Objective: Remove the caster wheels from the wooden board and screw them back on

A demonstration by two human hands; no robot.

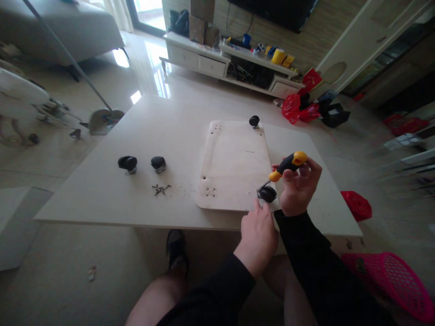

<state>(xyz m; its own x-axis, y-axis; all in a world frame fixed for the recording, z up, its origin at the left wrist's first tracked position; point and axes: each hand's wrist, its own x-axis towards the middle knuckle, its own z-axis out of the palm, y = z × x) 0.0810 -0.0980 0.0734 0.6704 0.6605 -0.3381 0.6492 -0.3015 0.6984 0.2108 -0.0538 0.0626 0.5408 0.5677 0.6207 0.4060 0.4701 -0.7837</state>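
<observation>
My right hand [299, 188] is closed around a yellow-and-black screwdriver [288, 165]. The driver slants down to the left, its tip at the metal mount of a black caster wheel [268, 194]. That caster sits at the near right corner of a pale board [234, 158] lying on the table. Fingers of my left hand [258, 231] press at the caster's mount from the near side; their tips are partly hidden. Another caster [254, 121] stands at the board's far right corner. Both left corners show small holes and no wheel.
Two loose casters, one [128, 164] beside another [158, 163], stand on the white table [170, 122] left of the board. Several screws [161, 189] lie in a small pile near them. A pink basket [390, 280] is on the floor at right. A white TV cabinet [200, 61] stands beyond.
</observation>
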